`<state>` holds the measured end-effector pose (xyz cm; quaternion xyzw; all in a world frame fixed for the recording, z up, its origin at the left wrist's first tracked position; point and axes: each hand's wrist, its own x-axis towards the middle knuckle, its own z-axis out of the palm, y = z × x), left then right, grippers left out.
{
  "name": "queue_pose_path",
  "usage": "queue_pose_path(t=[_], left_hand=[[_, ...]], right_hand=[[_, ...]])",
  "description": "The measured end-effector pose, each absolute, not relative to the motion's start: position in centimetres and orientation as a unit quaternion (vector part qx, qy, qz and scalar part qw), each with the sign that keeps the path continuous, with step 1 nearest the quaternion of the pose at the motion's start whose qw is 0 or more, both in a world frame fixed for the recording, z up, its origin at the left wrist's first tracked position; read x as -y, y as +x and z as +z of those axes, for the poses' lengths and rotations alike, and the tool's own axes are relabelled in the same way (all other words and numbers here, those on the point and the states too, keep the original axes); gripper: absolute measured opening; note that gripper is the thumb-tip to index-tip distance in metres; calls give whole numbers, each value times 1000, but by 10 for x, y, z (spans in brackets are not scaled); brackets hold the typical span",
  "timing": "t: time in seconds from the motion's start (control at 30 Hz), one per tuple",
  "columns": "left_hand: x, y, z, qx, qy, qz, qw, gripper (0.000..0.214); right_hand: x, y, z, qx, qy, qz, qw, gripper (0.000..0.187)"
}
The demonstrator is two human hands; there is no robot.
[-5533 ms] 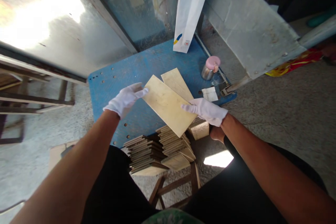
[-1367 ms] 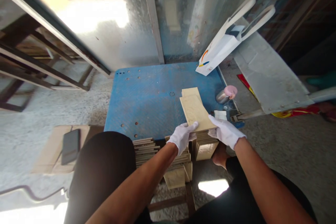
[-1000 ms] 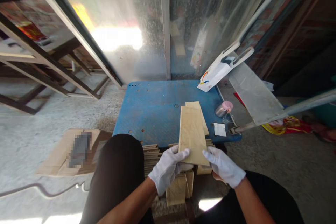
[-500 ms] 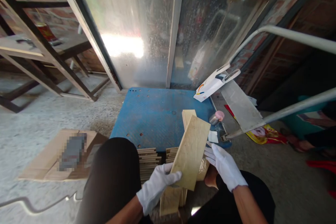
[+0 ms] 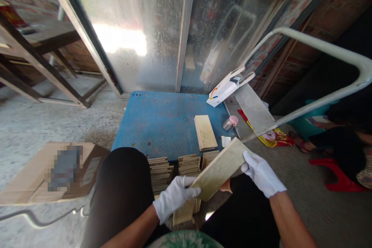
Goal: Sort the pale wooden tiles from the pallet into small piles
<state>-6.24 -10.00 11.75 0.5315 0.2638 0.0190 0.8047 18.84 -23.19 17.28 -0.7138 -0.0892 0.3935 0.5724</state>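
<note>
Both my hands wear white gloves and hold one pale wooden board point(image 5: 218, 169) tilted up to the right, above my lap. My left hand point(image 5: 174, 202) grips its lower left end. My right hand point(image 5: 260, 172) holds its upper right end. Below the board stand three stacks of similar boards point(image 5: 180, 166) on a small wooden stool between my knees. A short pile of boards point(image 5: 205, 131) lies on the blue platform point(image 5: 162, 124) in front of me.
A white paper bag point(image 5: 225, 89) leans at the platform's far right corner, beside a pink-lidded metal cup point(image 5: 229, 123) and a white scrap point(image 5: 226, 141). Cardboard with a dark object point(image 5: 43, 170) lies on the left floor. Another person sits at right point(image 5: 351, 143).
I lifted a board from the stool stacks, swung it from upright to slanting right, and my right hand took its far end. My view tipped upward and right.
</note>
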Motion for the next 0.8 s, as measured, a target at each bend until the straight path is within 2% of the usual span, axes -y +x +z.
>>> queue_pose_path(t=[0.2,0.37,0.6,0.8], left_hand=[[90,-57,108,-299,534,31,790,35],[89,-54,101,-301,550,32,778,34],[92,-51,77,-314,552,42,771,38],[94,-51,78,-350,557,62,751,43]], right_hand=[[244,178,181,118,-701,405,575,48],[253,172,194,179,-688,416,568,62],[258,156,213,241,-685,407,554,41],[250,140,221,238,-699,404,539,41]])
